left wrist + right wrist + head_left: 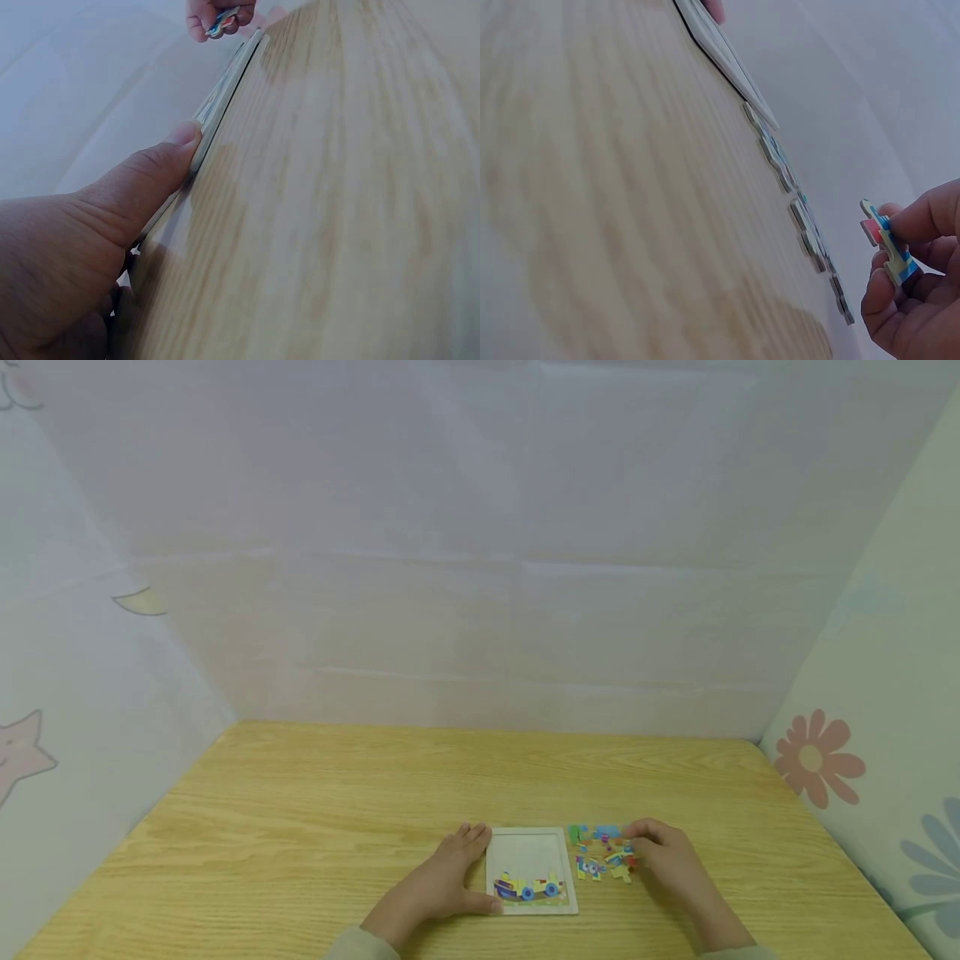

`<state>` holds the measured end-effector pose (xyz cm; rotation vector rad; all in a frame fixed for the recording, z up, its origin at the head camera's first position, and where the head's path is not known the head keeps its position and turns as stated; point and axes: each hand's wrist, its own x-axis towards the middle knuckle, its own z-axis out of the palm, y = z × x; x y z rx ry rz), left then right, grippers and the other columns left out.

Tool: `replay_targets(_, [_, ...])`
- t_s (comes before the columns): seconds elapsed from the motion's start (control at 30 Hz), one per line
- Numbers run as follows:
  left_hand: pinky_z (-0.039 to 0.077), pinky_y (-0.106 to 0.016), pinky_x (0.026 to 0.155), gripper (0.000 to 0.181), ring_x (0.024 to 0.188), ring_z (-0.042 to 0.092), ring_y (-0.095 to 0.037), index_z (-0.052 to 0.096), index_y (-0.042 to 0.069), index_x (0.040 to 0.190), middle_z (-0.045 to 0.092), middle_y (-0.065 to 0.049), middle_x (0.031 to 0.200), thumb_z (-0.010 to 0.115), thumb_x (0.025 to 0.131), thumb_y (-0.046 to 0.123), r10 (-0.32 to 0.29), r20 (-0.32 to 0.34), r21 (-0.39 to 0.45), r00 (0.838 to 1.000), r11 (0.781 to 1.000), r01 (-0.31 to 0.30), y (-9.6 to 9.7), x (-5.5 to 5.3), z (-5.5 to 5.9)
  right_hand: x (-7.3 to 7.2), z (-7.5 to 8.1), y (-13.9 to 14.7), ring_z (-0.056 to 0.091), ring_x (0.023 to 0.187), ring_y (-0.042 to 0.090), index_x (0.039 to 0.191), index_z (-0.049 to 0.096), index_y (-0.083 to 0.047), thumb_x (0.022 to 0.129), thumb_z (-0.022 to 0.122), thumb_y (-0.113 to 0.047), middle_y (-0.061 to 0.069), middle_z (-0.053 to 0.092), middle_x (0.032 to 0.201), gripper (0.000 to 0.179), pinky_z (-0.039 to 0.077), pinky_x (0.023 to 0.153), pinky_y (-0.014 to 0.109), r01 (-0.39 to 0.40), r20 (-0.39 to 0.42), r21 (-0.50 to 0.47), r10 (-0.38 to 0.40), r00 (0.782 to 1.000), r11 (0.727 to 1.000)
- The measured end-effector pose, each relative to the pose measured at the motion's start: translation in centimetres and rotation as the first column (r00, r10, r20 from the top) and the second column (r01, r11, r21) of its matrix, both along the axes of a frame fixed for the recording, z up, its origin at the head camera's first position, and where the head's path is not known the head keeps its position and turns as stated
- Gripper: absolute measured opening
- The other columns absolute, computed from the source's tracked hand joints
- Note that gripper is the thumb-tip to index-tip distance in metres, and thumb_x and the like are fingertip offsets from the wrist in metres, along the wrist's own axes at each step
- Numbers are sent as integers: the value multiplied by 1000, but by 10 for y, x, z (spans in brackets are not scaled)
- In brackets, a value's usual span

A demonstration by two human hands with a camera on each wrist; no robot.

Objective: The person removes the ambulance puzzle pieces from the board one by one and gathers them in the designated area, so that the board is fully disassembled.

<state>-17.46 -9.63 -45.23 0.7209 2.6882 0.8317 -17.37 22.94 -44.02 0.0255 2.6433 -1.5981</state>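
Observation:
My left hand (pixel 450 877) lies along the left side of a white puzzle tray (pixel 532 831), fingers fairly straight at its upper left edge. In the left wrist view the thumb (pixel 161 161) rests against the tray's near edge. Across the bottom of the tray runs a row of fitted pieces (pixel 528 891) with a vehicle on blue wheels; above it shows the bare backing. To the right, my right hand (pixel 671 857) pinches a puzzle piece (pixel 889 244) printed in yellow, blue and red between thumb and fingers, raised over the table in the right wrist view.
Several loose puzzle pieces (pixel 591 867) lie flat in a cluster just right of the tray, under and beside the right hand. A wooden table (pixel 337 793) spreads around, with a pale back wall and printed side walls at its edges.

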Motion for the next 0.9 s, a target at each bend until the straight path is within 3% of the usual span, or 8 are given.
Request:
replay_targets(0.2, [12, -52, 114, 103, 141, 12, -35, 27, 2, 145, 21, -13, 153, 69, 69, 58, -5, -7, 1, 1000, 1000, 5, 0, 0, -1, 0, 0, 8, 58, 90, 18, 101, 62, 1, 90, 49, -5, 11, 63, 103, 18, 50, 76, 28, 25, 9, 15, -25, 1000, 1000])
replay_targets(0.4, [12, -52, 114, 104, 141, 12, -35, 26, 2, 145, 21, -13, 153, 70, 69, 58, 1, 1, 2, 1000, 1000, -1, 0, 0, 0, 0, -1, 15, 60, 85, 18, 102, 60, 3, 90, 50, -5, 11, 63, 100, 19, 50, 74, 28, 27, 39, 12, -28, 999, 1000])
replay_targets(0.6, [12, -53, 113, 103, 141, 12, -36, 26, 2, 145, 21, -14, 153, 70, 69, 57, 0, 0, 6, 1000, 1000, 0, 0, 2, 0, -1, -2, 20, 55, 83, 16, 103, 61, 3, 89, 50, -6, 9, 63, 98, 20, 45, 69, 26, 38, 60, 80, -42, 997, 996])
replay_targets(0.9, [13, -51, 114, 102, 141, 12, -34, 27, 3, 145, 21, -13, 153, 70, 70, 57, 2, -12, -9, 1000, 1000, -2, 0, 0, 0, -2, -3, 24, 52, 80, 17, 100, 61, 3, 86, 51, -1, 6, 61, 86, 18, 44, 68, 25, -20, 69, 123, 12, 998, 992])
